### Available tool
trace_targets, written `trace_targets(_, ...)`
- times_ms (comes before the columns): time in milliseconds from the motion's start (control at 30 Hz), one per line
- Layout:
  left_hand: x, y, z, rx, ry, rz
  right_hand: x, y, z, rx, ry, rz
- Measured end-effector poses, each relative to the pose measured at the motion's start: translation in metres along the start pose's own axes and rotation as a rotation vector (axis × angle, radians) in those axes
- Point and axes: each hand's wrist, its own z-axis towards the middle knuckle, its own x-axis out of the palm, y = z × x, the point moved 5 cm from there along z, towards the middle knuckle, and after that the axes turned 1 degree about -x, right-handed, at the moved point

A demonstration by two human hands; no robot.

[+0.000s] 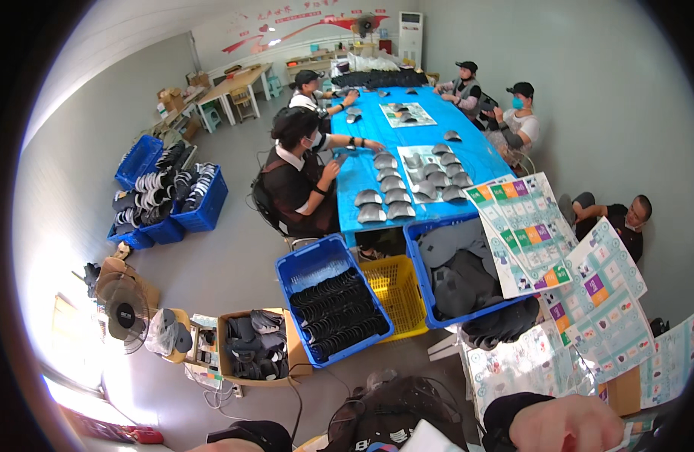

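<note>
Blue plastic crates (309, 260) and a yellow crate (398, 294) stand between us and the blue-covered counter (479, 147).
Glossy printed sheets (607, 324) fan out just past our right hand (565, 426), near curved grey pieces (456, 286). Its fingers look bent, can't tell what they're gripping; our left hand's out of view.

Head-worn, left of pair, fisheye-wide. Looking down and ahead, lengthwise over blue-covered table (356, 173) toward far wall (211, 30). Very near right hand (565, 426) at bottom edge; well apart from table's far end.
</note>
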Motion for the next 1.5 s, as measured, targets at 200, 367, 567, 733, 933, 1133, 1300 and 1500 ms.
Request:
trace_targets(200, 0.003, -0.013, -0.024, 0.459, -0.095, 0.067, -0.006, 0.025, -0.029, 0.197, -0.164, -0.047)
trace_targets(367, -0.084, 0.058, -0.075, -0.867, -0.548, 1.312, -0.064, -0.018, -0.098, 0.817, -0.759, -0.048)
trace_targets(567, -0.126, 0.115, -0.11, -0.867, -0.586, 1.545, -0.082, -0.038, -0.122, 0.946, -0.798, -0.631)
trace_targets(733, -0.119, 0.129, -0.117, -0.719, -0.569, 1.649, -0.096, -0.039, -0.138, 1.285, -0.762, -1.73)
trace_targets(933, -0.103, 0.138, -0.118, -0.533, -0.316, 1.676, -0.113, -0.055, -0.165, 1.302, -0.693, -1.804)
trace_targets(1133, -0.094, 0.134, -0.133, -0.354, -0.283, 1.604, -0.126, -0.084, -0.202, 1.499, -0.717, -1.228)
trace_targets(1300, -0.098, 0.13, -0.145, -0.546, -0.596, 1.446, -0.117, -0.088, -0.198, 1.343, -0.735, -1.375)
trace_targets(1500, -0.111, 0.152, -0.139, -0.816, -0.556, 1.616, -0.107, -0.087, -0.177, 1.252, -0.636, -1.728)
